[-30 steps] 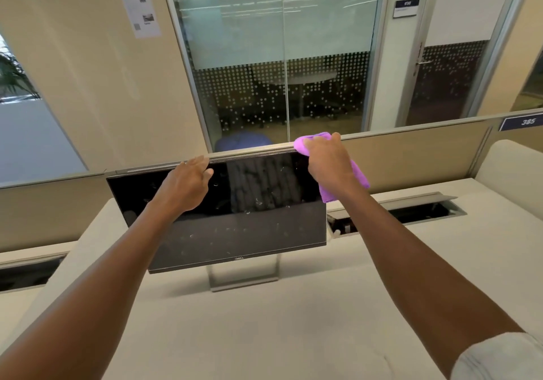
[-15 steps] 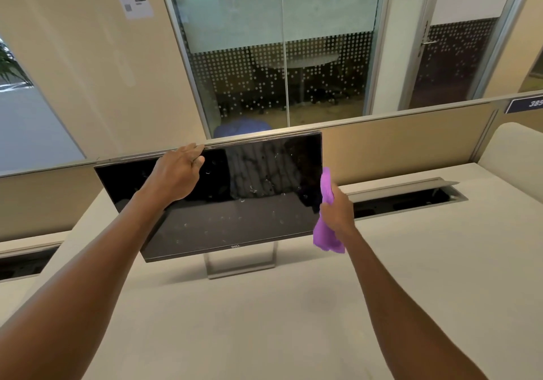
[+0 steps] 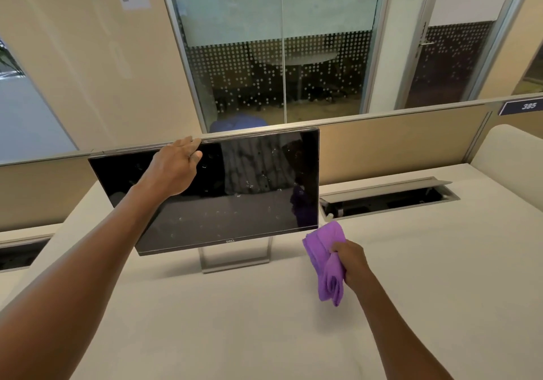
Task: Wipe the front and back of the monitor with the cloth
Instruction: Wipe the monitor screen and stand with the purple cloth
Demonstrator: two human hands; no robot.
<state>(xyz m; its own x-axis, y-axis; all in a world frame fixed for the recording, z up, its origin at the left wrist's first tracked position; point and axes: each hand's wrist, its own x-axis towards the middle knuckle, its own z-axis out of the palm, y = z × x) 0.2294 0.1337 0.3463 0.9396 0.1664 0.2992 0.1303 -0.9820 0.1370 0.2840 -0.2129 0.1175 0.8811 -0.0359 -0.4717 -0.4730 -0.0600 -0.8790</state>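
The right hand [image 3: 351, 262] grips a bunched purple cloth [image 3: 326, 265] just off the monitor's lower right corner, the cloth hanging above the desk [image 3: 411, 277]. The left hand [image 3: 173, 171] holds the monitor [image 3: 249, 185] by its top edge — fingers curled over it, thumb on the dark, speckled screen. The monitor stands on a metal stand [image 3: 235, 257] near the desk's back edge, before a beige partition [image 3: 396, 144] — an open cable tray [image 3: 388, 199] to its right.
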